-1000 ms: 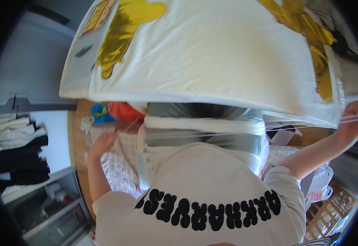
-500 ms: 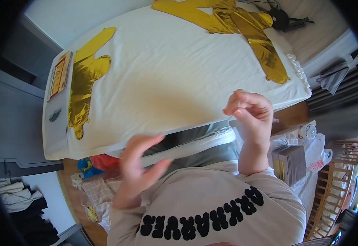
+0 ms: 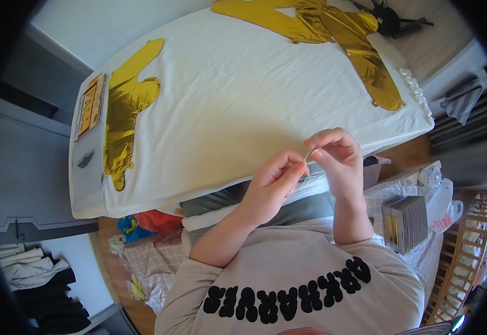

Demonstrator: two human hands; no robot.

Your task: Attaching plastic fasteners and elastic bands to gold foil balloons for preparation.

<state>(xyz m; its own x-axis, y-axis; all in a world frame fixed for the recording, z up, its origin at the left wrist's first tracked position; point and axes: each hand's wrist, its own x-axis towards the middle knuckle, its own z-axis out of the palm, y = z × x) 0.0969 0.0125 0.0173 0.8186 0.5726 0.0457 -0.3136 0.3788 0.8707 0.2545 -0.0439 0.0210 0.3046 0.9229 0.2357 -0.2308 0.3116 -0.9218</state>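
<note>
My left hand point(image 3: 272, 188) and my right hand point(image 3: 340, 161) meet above the near edge of the bed. Between their fingertips runs a thin pale strand point(image 3: 310, 152), pinched by both; its exact kind is too small to make out. Across my lap lies a white bundle of fine strands point(image 3: 314, 187), partly covered by my left forearm. Flat gold foil balloons lie on the white bed sheet point(image 3: 215, 111): one long balloon point(image 3: 122, 120) at the left, others point(image 3: 309, 23) at the far side, and a narrow part point(image 3: 369, 67) stretching toward the right.
A flat printed package point(image 3: 90, 106) and a small dark item point(image 3: 85, 159) lie at the bed's left edge. A black device point(image 3: 388, 21) rests far right. On the right are a stack of thin packs point(image 3: 405, 223), a plastic bag point(image 3: 441, 209) and a wooden crib point(image 3: 464, 262).
My left hand has moved right and up to meet my right hand, and now pinches the strand too. The view has shifted slightly, and the balloons lie as before.
</note>
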